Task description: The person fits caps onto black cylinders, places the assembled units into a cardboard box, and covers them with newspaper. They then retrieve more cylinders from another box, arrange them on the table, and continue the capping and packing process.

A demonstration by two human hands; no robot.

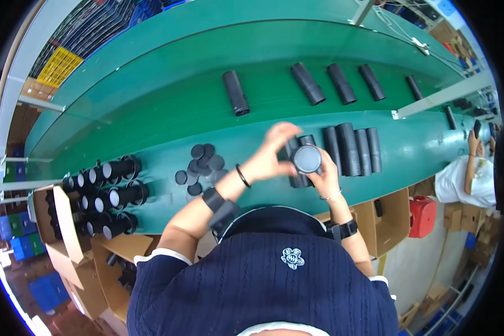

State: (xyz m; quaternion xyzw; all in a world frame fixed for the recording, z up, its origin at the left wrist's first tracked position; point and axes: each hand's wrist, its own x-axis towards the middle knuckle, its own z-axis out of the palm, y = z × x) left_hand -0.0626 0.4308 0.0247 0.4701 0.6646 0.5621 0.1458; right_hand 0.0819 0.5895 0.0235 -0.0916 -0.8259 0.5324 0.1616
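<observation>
My right hand (327,180) is wrapped around a black tube, whose round grey capped end (308,159) faces up. Just left of that end, my left hand (277,150) is curved with thumb and fingers apart; nothing shows in its grasp, and I cannot tell whether the thumb tip touches the tube. Partly hidden behind both hands lie more black tubes (306,140). Right of my right hand, several black tubes (349,150) lie side by side on the green table (249,196). Loose black round caps (201,163) lie in a heap beyond my left forearm.
Black tubes with pale ends (120,196) are stacked at the left. More tubes (307,84) lie spaced out on the green belt (168,106) beyond. Cardboard boxes (395,221) and a red stool (423,215) stand by the near edge; a co-worker (465,179) is at far right.
</observation>
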